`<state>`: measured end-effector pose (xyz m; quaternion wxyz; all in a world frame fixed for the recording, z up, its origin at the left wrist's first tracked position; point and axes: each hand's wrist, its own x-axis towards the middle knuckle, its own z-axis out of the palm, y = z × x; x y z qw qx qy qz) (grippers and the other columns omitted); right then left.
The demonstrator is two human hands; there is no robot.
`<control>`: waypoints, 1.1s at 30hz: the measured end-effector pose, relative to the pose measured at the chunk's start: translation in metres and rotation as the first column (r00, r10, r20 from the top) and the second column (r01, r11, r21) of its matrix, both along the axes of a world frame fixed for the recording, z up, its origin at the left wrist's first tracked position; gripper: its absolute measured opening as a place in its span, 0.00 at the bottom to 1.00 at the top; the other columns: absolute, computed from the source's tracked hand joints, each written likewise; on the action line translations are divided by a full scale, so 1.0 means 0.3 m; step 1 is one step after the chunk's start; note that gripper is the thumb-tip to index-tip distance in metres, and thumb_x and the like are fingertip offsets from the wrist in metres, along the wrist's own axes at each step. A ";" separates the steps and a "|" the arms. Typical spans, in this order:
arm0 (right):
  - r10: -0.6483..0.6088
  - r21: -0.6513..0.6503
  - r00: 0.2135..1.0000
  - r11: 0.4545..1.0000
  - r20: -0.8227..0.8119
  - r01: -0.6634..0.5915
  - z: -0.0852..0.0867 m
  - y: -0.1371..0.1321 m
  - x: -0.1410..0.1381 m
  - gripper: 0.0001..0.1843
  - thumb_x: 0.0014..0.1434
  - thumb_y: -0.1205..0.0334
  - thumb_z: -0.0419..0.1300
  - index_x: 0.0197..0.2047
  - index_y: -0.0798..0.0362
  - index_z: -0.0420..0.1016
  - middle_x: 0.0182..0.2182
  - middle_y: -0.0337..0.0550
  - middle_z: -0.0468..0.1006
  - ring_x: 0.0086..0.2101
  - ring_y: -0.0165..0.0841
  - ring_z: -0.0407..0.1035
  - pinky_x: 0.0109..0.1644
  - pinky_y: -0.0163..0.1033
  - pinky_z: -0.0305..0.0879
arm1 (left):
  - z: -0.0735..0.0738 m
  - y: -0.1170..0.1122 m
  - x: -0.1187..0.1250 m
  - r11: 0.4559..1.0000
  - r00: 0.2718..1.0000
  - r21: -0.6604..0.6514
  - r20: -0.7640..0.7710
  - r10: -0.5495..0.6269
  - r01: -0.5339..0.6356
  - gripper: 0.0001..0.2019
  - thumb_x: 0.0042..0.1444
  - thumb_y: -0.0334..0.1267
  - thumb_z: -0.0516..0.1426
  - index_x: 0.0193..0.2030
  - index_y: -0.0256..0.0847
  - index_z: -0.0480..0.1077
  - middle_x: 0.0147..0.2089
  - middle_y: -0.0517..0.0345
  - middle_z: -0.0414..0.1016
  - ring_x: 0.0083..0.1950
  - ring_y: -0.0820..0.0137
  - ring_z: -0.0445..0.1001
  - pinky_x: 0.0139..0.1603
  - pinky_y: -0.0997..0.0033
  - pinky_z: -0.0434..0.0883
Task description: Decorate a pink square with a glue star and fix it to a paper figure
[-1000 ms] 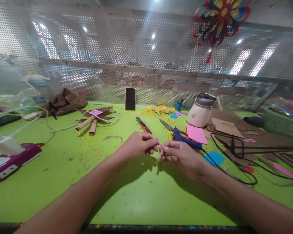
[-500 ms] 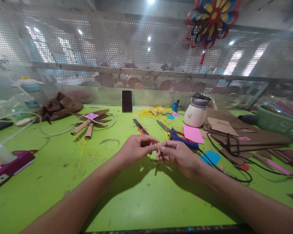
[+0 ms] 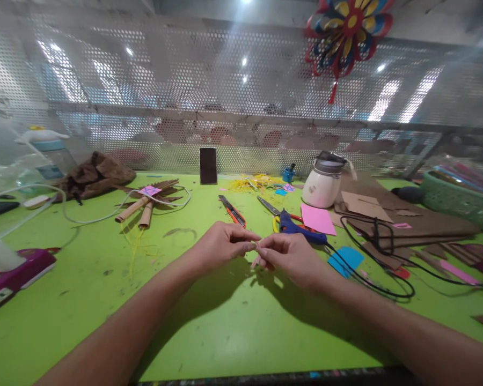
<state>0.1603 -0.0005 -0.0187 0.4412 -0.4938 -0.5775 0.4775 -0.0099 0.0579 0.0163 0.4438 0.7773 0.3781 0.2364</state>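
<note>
Above the middle of the green table my two hands meet at the fingertips. My left hand (image 3: 225, 244) and my right hand (image 3: 292, 254) both pinch a small, thin pink paper strip (image 3: 256, 261), its lower end hanging below the fingers. Part of the strip is hidden by the fingertips. Just beyond my left hand lies an orange utility knife (image 3: 232, 210). A blue glue gun (image 3: 295, 228) rests past my right hand, partly over a pair of scissors (image 3: 270, 206). Beside the glue gun is a square of pink paper (image 3: 318, 219).
Brown paper rolls with a pink tag (image 3: 150, 191) lie left. A phone (image 3: 208, 165) stands at the back near yellow shreds (image 3: 251, 184). To the right are a white jar (image 3: 322, 185), blue paper (image 3: 345, 261), black cable (image 3: 386, 292), brown cardboard (image 3: 426, 225) and a green basket (image 3: 459, 201).
The pink paper strip has turned, its hanging end now slanting to the lower left. My hands have barely shifted, and the view has moved slightly.
</note>
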 end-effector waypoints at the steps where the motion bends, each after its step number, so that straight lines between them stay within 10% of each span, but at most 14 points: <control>1: -0.004 0.012 0.999 1.000 0.044 0.003 0.002 -0.001 -0.001 0.12 0.54 0.55 0.61 0.29 0.56 0.75 0.23 0.44 0.78 0.22 0.27 0.66 0.29 0.36 0.62 | -0.001 0.003 -0.002 1.000 1.000 0.002 -0.004 -0.002 0.002 0.11 0.47 0.38 0.60 0.37 0.38 0.79 0.28 0.57 0.75 0.28 0.73 0.66 0.30 0.76 0.62; 20: -0.130 0.229 0.888 0.973 0.441 0.029 -0.005 -0.017 -0.009 0.10 0.53 0.66 0.57 0.24 0.56 0.76 0.20 0.43 0.77 0.20 0.27 0.62 0.24 0.34 0.53 | -0.034 0.000 0.009 0.981 0.999 -0.189 -0.028 0.031 -0.035 0.15 0.48 0.42 0.59 0.36 0.34 0.78 0.17 0.64 0.61 0.21 0.77 0.55 0.24 0.76 0.51; 33: -0.380 0.535 0.511 0.821 0.771 -0.197 -0.040 -0.040 -0.001 0.11 0.59 0.67 0.50 0.31 0.55 0.73 0.25 0.48 0.74 0.26 0.34 0.64 0.30 0.39 0.49 | -0.024 -0.013 0.025 0.880 0.977 -0.459 0.106 0.187 -0.119 0.05 0.43 0.33 0.62 0.26 0.32 0.77 0.19 0.59 0.68 0.22 0.79 0.59 0.23 0.77 0.53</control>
